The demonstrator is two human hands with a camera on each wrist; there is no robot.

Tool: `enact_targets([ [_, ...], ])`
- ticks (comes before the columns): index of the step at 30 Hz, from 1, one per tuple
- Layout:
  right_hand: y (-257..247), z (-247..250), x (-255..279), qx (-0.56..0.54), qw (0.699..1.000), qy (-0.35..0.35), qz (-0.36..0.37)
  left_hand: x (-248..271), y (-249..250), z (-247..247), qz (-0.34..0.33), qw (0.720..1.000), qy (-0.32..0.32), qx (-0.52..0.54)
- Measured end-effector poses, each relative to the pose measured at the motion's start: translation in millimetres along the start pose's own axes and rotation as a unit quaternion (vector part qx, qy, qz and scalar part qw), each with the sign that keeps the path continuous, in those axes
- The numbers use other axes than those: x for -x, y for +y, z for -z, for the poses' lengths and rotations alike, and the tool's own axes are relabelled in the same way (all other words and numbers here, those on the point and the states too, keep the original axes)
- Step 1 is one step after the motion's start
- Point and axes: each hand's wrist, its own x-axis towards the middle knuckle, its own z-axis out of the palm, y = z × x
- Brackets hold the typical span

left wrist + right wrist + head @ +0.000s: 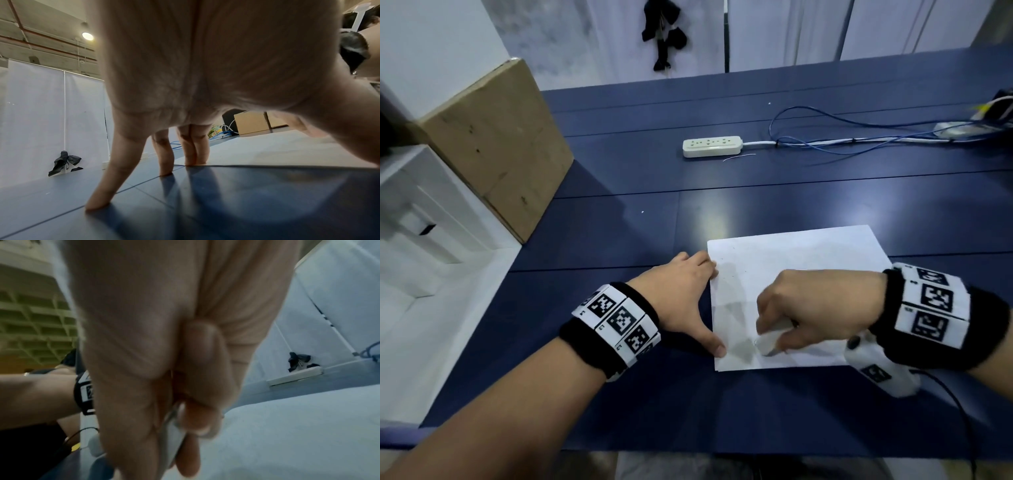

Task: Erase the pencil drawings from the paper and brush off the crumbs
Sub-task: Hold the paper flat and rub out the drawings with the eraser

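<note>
While the right hand (pixel 815 308) pinches a white eraser (pixel 770 341) against the paper (pixel 808 253) near its front left corner, short strokes with light pressure should avoid creasing; head view shows the left hand (pixel 685 291) flat, fingers straight, pinning the paper's left edge on the blue counter (pixel 619 222). Left wrist: fingertips (pixel 194 160) press the sheet's edge. Right wrist: blurred, fingers (pixel 197 418) curl round the eraser, just above the paper.

power strip (pixel 712 146) (cabled), cardboard box (pixel 496 144) on table (pixel 619 178).
</note>
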Motion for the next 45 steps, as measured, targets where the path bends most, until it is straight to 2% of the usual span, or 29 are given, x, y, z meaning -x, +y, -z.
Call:
enact_targets([
  [2,6.9,0.8,-4.6,0.008,1.000,0.023,-0.010,-1.1,-0.3,-0.2,-0.001,1.000,0.000,0.000],
  [5,31.2,11.3,-15.7,0.059,0.987,0.117,-0.096,-1.9,-0.6,-0.3,0.000,1.000,0.004,0.000],
  [7,41.5,12.5,-17.1,0.059,0.980,0.144,-0.124,-1.3,-1.0,-0.8,0.001,1.000,0.003,0.003],
  [9,32.4,9.3,-12.0,0.051,0.989,0.121,-0.073,-0.9,-1.2,-0.5,0.001,1.000,0.002,0.003],
  [11,13.6,3.3,-3.2,-0.001,0.999,0.046,-0.019,-1.0,-0.9,-0.3,0.001,1.000,0.000,0.004],
  [13,5.2,-0.7,0.7,-0.036,0.999,-0.001,-0.005,-1.2,-0.6,-0.3,0.002,1.000,-0.002,0.003],
  [15,12.6,2.5,-3.4,-0.025,0.999,0.026,-0.032,-1.7,0.3,0.3,0.000,1.000,-0.003,0.001],
  [19,41.7,13.9,-13.9,0.053,0.981,0.121,-0.139,-0.7,0.3,0.9,0.002,1.000,-0.002,0.002],
  [21,37.6,10.0,-11.4,0.057,0.983,0.130,-0.117,0.1,0.4,1.5,0.003,1.000,-0.002,0.004],
  [22,28.0,8.4,-7.1,0.047,0.989,0.117,-0.078,0.1,0.6,1.5,0.004,1.000,-0.002,0.004],
  [24,6.0,4.0,0.9,-0.002,0.999,0.039,-0.014,-0.1,0.4,1.3,0.004,1.000,-0.002,0.005],
  [26,-0.9,0.8,4.1,-0.025,1.000,-0.012,-0.005,-0.7,0.6,0.8,0.003,1.000,-0.002,0.006],
  [28,9.7,2.5,-2.9,0.004,0.999,0.034,-0.028,-1.3,1.0,1.2,0.002,1.000,-0.002,0.003],
  [32,40.0,12.0,-16.9,0.081,0.977,0.134,-0.143,-0.2,1.3,1.2,0.002,1.000,0.001,0.002],
  [33,40.6,10.5,-16.7,0.085,0.977,0.141,-0.137,0.0,1.4,1.4,0.001,1.000,0.002,0.001],
  [35,25.8,8.1,-10.9,0.048,0.990,0.112,-0.068,0.1,0.6,1.5,0.003,1.000,0.002,0.001],
  [36,14.5,5.8,-5.7,0.015,0.997,0.074,-0.032,-0.3,0.8,1.7,0.003,1.000,0.002,0.001],
  [38,-2.4,-0.3,0.4,-0.042,0.999,0.001,0.000,-1.2,0.4,0.9,0.002,1.000,-0.001,-0.001],
  [39,-2.7,-1.2,0.4,-0.050,0.999,-0.008,0.000,-1.5,0.5,0.7,0.001,1.000,-0.001,-0.002],
  [42,17.1,6.3,-12.8,0.019,0.996,0.060,-0.056,-2.2,0.1,0.6,0.003,1.000,0.000,-0.003],
  [45,38.3,13.6,-18.1,0.076,0.979,0.140,-0.130,-0.9,0.3,0.2,0.002,1.000,0.003,-0.004],
])
